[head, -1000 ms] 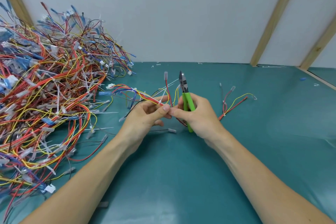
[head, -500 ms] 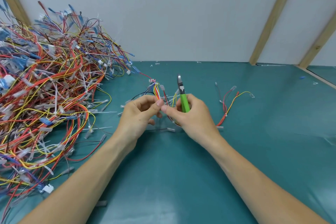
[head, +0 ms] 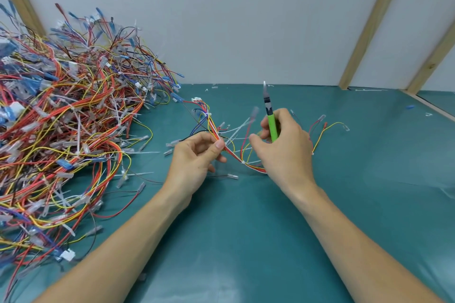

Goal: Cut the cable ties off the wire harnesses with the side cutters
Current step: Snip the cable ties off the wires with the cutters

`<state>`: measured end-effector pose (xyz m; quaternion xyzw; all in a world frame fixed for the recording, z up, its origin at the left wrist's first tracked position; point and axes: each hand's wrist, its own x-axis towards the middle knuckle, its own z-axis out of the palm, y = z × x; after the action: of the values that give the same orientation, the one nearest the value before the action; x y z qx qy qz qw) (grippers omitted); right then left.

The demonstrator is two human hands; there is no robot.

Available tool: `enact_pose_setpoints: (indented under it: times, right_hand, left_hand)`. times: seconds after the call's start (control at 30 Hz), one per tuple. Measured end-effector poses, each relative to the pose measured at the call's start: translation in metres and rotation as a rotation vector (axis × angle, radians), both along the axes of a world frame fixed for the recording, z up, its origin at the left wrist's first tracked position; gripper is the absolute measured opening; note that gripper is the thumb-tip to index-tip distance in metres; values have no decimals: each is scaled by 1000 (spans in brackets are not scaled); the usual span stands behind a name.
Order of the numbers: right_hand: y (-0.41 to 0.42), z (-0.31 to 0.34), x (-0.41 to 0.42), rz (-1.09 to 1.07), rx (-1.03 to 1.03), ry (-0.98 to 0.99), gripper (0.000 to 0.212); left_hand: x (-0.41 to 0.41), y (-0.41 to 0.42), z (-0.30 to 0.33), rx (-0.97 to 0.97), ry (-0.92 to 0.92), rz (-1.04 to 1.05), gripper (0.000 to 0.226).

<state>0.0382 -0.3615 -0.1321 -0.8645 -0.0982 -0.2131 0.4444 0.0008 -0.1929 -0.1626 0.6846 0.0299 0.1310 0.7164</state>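
Hands apart, left hand (head: 194, 158) pinching wire harness (head: 222, 144), right hand (head: 283, 152) gripping side cutters (head: 270, 118), harness pile (head: 64, 130) alongside left.

A teal counter (head: 246, 241) carries everything. Well to the left of the left fingers (head: 216, 144) a big pile (head: 61, 130) of red, yellow and blue wires spreads over it. Just beyond the right fingers (head: 267, 128) lie a few loose wires (head: 327, 128), red and yellow. Small pale bits (head: 232, 176), possibly cut ties or sleeves, lie scattered below the left fingers and near the back wall.
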Motion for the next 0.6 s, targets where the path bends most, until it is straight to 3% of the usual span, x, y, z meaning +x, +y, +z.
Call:
enact_pose_setpoints:
  times: [0.13,0.37,0.47,0.6]
  right_hand:
    - [10,2,-5,348,336,234,15]
    - [6,-11,1,285,-89,226,21]
    - [5,-12,4,412,24,348,17]
    - [2,-8,4,544,187,343,24]
  left_hand:
    - [0,1,2,-6,3,27,10]
    - [-1,4,7,-81,39,51,17]
    - [-3,7,10,-109,54,33,23]
    - [-3,10,14,-183,30,-17,20]
